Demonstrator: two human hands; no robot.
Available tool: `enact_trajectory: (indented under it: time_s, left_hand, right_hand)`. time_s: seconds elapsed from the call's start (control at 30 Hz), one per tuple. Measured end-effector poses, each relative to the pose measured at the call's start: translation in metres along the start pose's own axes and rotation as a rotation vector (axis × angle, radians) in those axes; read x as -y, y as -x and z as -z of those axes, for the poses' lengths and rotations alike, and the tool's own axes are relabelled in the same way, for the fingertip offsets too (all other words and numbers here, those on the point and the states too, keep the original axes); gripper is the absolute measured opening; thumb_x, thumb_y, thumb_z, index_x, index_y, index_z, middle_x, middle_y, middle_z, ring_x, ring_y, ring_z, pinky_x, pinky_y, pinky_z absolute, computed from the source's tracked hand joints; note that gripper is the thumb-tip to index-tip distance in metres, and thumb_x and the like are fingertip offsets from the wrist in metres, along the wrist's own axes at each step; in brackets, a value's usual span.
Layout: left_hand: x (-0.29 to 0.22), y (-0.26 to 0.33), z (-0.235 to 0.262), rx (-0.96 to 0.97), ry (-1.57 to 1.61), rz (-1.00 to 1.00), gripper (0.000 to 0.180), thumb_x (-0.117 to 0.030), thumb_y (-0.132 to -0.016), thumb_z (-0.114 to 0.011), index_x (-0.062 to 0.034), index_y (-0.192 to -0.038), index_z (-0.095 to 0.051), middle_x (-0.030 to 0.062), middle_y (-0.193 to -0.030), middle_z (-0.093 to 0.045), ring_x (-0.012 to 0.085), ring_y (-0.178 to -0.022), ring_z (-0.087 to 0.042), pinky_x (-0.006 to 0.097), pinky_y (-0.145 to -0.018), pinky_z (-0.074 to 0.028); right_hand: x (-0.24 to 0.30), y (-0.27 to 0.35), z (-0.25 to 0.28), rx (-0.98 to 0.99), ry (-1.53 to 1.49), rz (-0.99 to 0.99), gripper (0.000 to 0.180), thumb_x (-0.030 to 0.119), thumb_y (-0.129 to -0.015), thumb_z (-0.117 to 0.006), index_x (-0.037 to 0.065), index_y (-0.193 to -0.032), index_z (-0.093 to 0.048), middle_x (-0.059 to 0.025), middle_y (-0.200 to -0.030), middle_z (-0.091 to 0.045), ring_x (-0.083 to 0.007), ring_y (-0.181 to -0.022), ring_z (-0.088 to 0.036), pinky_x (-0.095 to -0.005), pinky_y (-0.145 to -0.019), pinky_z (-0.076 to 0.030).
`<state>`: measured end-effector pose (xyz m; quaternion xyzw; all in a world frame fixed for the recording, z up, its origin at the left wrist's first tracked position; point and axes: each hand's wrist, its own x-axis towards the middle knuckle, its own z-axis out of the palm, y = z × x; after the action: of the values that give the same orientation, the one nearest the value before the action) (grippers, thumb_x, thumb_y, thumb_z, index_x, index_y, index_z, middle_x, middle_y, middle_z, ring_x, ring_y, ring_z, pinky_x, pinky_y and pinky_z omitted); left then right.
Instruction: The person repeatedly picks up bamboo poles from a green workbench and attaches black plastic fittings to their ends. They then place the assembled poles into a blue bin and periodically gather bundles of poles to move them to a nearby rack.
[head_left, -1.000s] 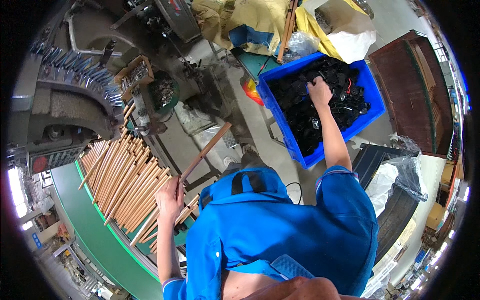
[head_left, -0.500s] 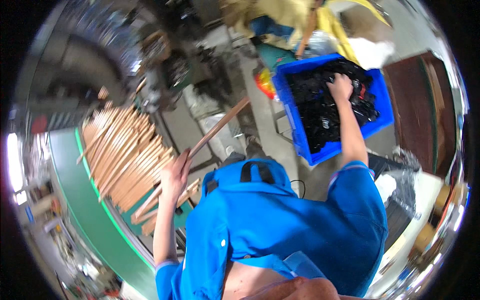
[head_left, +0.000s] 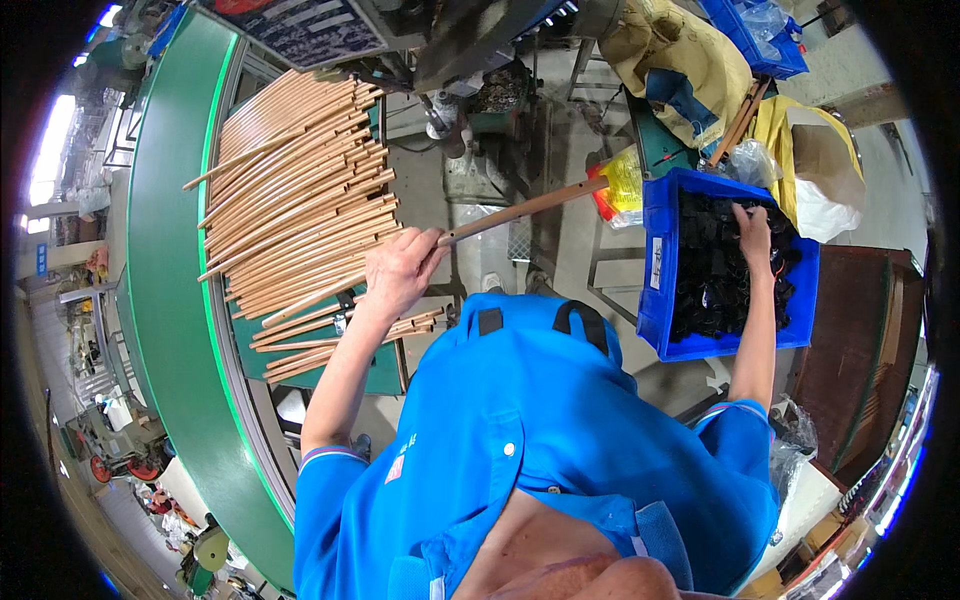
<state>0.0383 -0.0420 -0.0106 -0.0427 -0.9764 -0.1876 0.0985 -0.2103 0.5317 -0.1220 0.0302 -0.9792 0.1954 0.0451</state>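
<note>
My left hand (head_left: 402, 270) is closed around a long wood-coloured rod (head_left: 525, 209) with small holes along its side. The rod tilts up to the right, its far end by a yellow and red bag. Many similar rods (head_left: 300, 190) lie in a heap beside that hand. At the right, a blue plastic bin (head_left: 655, 320) is filled with small black parts (head_left: 710, 290). Reaching down into it is my right hand (head_left: 757, 242), its fingers curled together among the black parts. What those fingers grip, if anything, is not distinguishable.
A green conveyor belt (head_left: 165, 260) with a bright green edge runs along the left. Machinery (head_left: 480, 80) stands ahead. A yellow and red bag (head_left: 620, 190), brown sacks (head_left: 680, 60) and another blue bin (head_left: 765, 40) are near the filled bin. Brown panels (head_left: 850, 350) stand at the far right.
The whole view has swung, so the rods and the bin appear shifted. My left hand still holds the rod, and my right hand is still in the bin.
</note>
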Motion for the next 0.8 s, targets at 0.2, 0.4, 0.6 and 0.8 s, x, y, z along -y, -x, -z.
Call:
enact_trajectory:
  time_s: [0.2, 0.4, 0.6, 0.8]
  left_hand:
    - [0.007, 0.005, 0.011, 0.030, -0.045, 0.029, 0.021, -0.024, -0.082, -0.068, -0.0111, -0.098, -0.064, 0.0062, -0.074, -0.058, 0.0244, -0.066, -0.059, 0.035, -0.055, -0.046]
    - [0.020, 0.014, 0.004, -0.020, -0.077, -0.007, 0.023, -0.026, -0.081, -0.068, -0.0136, -0.100, -0.065, 0.0049, -0.073, -0.057, 0.0227, -0.065, -0.059, 0.035, -0.052, -0.045]
    - [0.024, 0.020, 0.014, -0.079, -0.078, -0.056, 0.022, -0.021, -0.080, -0.070, -0.0105, -0.099, -0.064, 0.0052, -0.073, -0.057, 0.0226, -0.065, -0.058, 0.035, -0.053, -0.046]
    - [0.036, 0.026, 0.024, -0.135, -0.112, -0.070, 0.021, -0.019, -0.079, -0.071, -0.0096, -0.096, -0.063, 0.0044, -0.072, -0.057, 0.0217, -0.065, -0.058, 0.034, -0.053, -0.046]
  right_hand:
    - [0.004, -0.001, 0.005, 0.286, 0.421, -0.148, 0.042, 0.034, -0.080, -0.068, 0.001, -0.101, -0.052, -0.0242, -0.097, -0.065, -0.0406, -0.093, -0.062, -0.0474, -0.077, -0.049]
    - [0.236, 0.027, 0.028, 0.603, -0.666, 0.094, 0.027, 0.017, -0.077, -0.071, 0.003, -0.100, -0.067, -0.0019, -0.078, -0.063, -0.0094, -0.067, -0.056, -0.0238, -0.060, -0.046]
    - [0.298, 0.023, -0.019, 0.982, -0.780, 0.361, 0.026, 0.025, -0.085, -0.070, 0.005, -0.101, -0.068, 0.0034, -0.066, -0.055, -0.0032, -0.058, -0.050, -0.0223, -0.051, -0.041]
    - [0.315, 0.009, -0.008, 1.082, -0.851, 0.332, 0.030, 0.032, -0.087, -0.068, 0.005, -0.099, -0.068, 0.0045, -0.065, -0.054, -0.0018, -0.055, -0.049, -0.0192, -0.049, -0.039]
